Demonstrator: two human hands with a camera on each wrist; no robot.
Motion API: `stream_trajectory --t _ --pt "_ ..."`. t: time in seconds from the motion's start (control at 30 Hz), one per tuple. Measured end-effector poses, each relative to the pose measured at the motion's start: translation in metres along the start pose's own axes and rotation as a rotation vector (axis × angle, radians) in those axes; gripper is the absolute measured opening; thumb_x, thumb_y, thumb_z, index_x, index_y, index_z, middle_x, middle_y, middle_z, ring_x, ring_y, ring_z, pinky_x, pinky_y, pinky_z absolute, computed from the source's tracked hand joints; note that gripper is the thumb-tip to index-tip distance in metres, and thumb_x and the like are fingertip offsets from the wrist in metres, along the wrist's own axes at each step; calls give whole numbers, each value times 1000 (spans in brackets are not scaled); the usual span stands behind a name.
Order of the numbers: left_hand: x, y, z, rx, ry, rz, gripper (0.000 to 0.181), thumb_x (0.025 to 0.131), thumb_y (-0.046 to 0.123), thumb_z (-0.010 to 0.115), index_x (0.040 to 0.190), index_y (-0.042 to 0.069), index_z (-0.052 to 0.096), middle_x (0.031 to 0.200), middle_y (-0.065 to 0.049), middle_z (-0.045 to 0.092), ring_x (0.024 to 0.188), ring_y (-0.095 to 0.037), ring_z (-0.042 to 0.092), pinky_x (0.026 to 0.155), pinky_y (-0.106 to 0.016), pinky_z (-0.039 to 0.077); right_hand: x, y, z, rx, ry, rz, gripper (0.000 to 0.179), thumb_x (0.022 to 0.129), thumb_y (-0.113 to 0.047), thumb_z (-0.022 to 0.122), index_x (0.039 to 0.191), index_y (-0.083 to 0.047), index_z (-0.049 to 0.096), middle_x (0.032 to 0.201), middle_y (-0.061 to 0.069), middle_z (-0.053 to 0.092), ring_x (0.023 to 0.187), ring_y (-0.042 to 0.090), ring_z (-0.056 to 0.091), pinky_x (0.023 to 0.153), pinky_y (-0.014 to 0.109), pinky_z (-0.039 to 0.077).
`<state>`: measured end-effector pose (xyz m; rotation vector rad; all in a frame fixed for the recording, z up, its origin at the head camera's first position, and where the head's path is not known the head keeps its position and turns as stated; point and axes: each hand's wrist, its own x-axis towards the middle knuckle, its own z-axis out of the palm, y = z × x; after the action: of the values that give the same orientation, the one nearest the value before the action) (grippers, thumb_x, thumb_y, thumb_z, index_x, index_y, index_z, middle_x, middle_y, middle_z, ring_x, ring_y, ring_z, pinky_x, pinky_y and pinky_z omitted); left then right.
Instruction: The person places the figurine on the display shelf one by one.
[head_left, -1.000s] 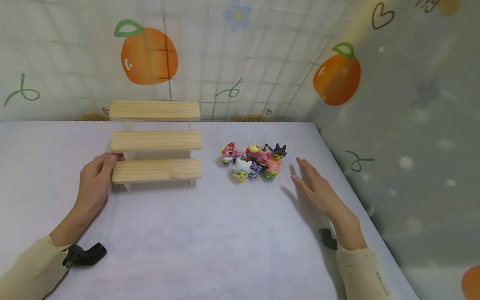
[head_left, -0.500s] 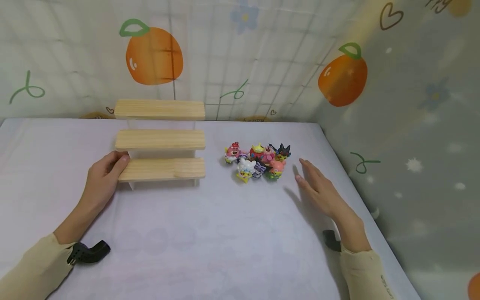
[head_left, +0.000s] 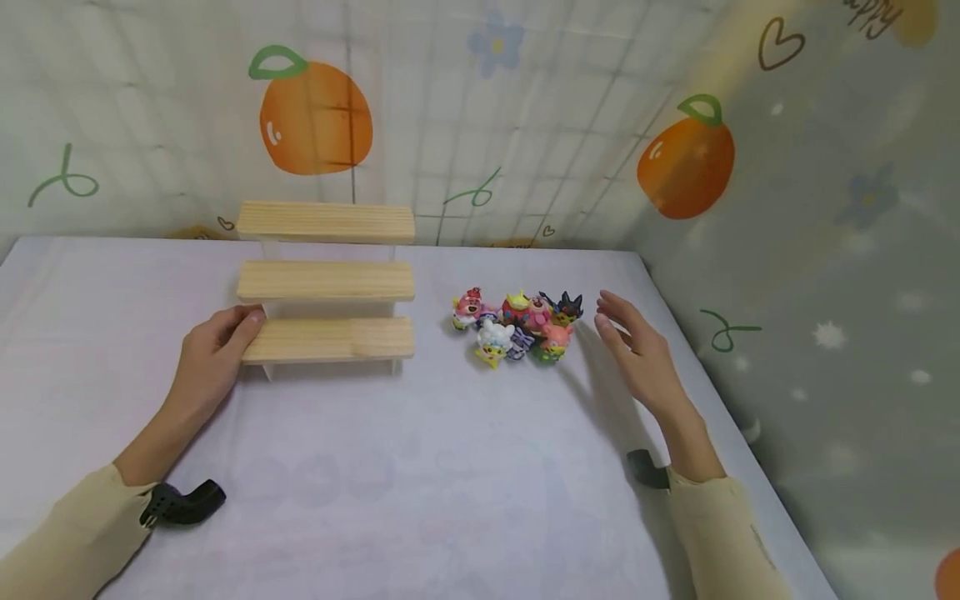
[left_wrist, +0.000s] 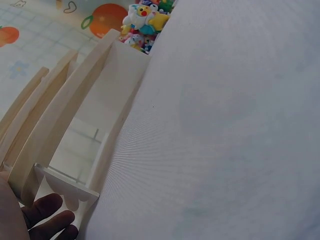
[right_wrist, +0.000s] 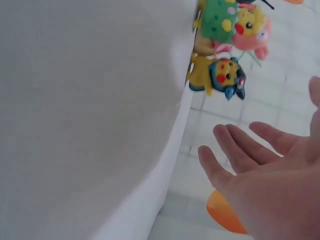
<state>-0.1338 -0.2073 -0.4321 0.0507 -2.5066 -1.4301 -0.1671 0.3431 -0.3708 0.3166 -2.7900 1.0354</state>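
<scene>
A three-tier wooden display shelf (head_left: 327, 282) with white side supports stands on the left half of the table. My left hand (head_left: 216, 350) grips the left end of its lowest board (head_left: 330, 339), thumb over the top. In the left wrist view, the fingers (left_wrist: 52, 217) reach beside the white side support (left_wrist: 67, 182). To the right of the shelf sits a tight cluster of small colourful cartoon figurines (head_left: 517, 325). My right hand (head_left: 645, 354) hovers just right of them, fingers spread and loosely bent, holding nothing. A dark-hooded yellow figurine (right_wrist: 217, 76) is nearest to it in the right wrist view.
A white cloth covers the table (head_left: 420, 483). Behind it hangs a pale curtain (head_left: 465, 108) printed with oranges, and another grey-looking part (head_left: 825, 275) runs along the right edge. Black wrist devices (head_left: 183, 502) sit at the cuffs.
My left hand has slid slightly right, its thumb now farther over the board's end. The right hand has lifted and shifted toward the back. The whole view has shifted a little; the figurines stay together.
</scene>
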Motion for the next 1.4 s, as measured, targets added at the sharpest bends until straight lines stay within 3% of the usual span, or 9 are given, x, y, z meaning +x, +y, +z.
stream_trajectory --t 0.17,0.37,0.47,0.77,0.97,1.27,1.4 --pt "-1 -1 1 -6 1 -8 52 110 42 54 135 -2 67 138 -22 68 133 -37 59 101 -23 40 15 -5 9 31 -30 42 59 111 -41 52 163 -18 38 159 18 50 149 38 45 118 61 38" --pt "0 1 0 -17 -8 -5 53 110 42 53 136 -2 66 139 -24 66 135 -39 58 109 -51 43 27 -8 19 57 -15 64 57 108 -42 59 156 -12 49 155 15 56 144 34 51 115 56 44" --pt "1 2 -1 -14 -12 7 54 110 42 52 137 -3 65 139 -25 66 135 -41 58 109 -58 42 31 -10 24 62 6 88 55 107 -42 61 152 -11 54 151 14 59 142 33 53 114 54 46" --pt "0 3 -1 -22 -16 3 55 110 42 52 138 -4 64 140 -26 65 135 -42 58 110 -60 41 40 -13 31 72 27 135 47 106 -36 64 145 -10 60 144 14 62 138 34 56 114 55 46" --pt "1 4 0 -16 -6 19 52 110 40 53 135 -3 66 138 -25 67 133 -39 60 109 -54 42 41 -14 31 91 23 182 47 110 -42 54 147 -13 59 147 13 61 136 33 57 116 57 43" --pt "1 5 -2 -1 -8 -2 54 110 42 52 137 -3 65 139 -25 66 134 -39 59 108 -56 42 42 -8 25 208 -15 189 43 114 -22 45 157 -12 49 147 21 60 129 32 61 107 40 51" --pt "0 4 -1 2 -10 -9 54 110 42 52 137 -3 65 139 -25 66 133 -39 60 108 -56 42 42 1 21 204 -70 199 46 113 -26 50 157 -13 49 147 19 60 127 28 61 105 29 53"
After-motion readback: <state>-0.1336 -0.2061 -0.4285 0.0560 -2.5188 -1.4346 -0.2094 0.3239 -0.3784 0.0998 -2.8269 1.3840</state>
